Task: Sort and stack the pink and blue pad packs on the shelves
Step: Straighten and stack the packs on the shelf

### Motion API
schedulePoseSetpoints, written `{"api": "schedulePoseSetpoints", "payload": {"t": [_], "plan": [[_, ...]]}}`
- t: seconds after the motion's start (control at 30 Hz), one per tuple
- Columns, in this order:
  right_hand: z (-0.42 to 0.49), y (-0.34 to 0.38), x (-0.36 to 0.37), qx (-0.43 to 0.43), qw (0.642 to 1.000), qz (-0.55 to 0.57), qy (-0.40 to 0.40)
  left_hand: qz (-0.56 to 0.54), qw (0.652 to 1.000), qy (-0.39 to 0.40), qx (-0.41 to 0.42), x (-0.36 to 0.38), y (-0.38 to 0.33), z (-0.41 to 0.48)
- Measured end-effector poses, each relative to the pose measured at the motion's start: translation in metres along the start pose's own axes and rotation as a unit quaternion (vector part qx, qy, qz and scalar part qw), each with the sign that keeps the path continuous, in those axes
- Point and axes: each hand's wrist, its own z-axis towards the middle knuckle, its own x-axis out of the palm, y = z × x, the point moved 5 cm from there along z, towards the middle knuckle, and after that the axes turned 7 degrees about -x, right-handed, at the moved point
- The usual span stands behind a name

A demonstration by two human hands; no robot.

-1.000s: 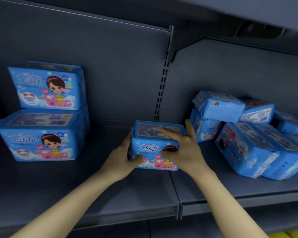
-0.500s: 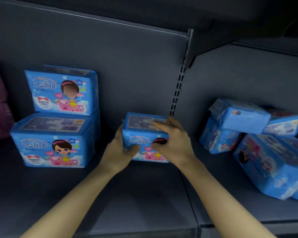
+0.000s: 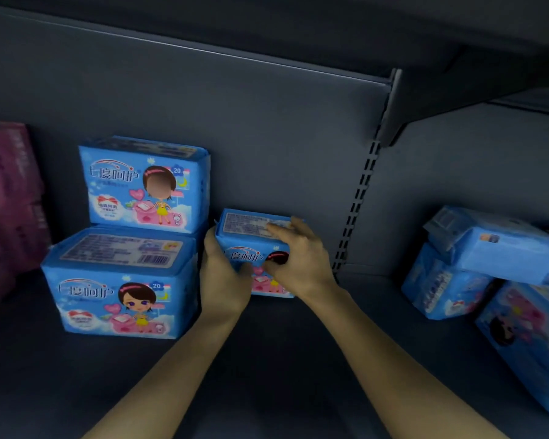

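The upper blue pack (image 3: 143,185) reads "七度呵护" on its front, with "20" in a badge. The lower blue pack (image 3: 118,299) shows the same; its top label (image 3: 121,250) carries a barcode and illegible print. The middle blue pack (image 3: 251,248) shows "度呵护".

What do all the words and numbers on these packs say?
"七度呵护" and "20": front of the upper stacked pack.
"七度呵护" and "20": front of the lower stacked pack.
"度呵护": front of the held pack, partly covered by the left hand and right hand.
Too blurred to read: the small print and barcode labels, the pink packs, the jumbled blue packs.
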Motion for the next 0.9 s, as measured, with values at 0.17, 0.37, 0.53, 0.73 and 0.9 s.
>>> {"api": "schedulePoseSetpoints", "payload": {"t": [0.17,0.37,0.53,0.73,0.9], "plan": [[0.005,0.005,0.014,-0.011,0.997,-0.072,0.033,0.035,0.999,-0.017,-0.008,0.001,0.001,0.006],[0.004,0.007,0.015,-0.015,0.994,-0.1,0.041,0.077,0.997,0.019,-0.02,0.0,-0.001,-0.002],[0.002,0.009,0.015,-0.012,0.994,-0.098,0.044,0.116,0.992,0.04,0.01,-0.002,-0.003,-0.024],[0.004,0.014,0.018,-0.014,0.994,-0.101,0.039,0.139,0.987,0.08,-0.001,-0.001,0.004,-0.033],[0.006,0.017,0.021,-0.007,0.994,-0.106,0.033,0.154,0.982,0.105,-0.006,0.0,0.002,-0.034]]}}
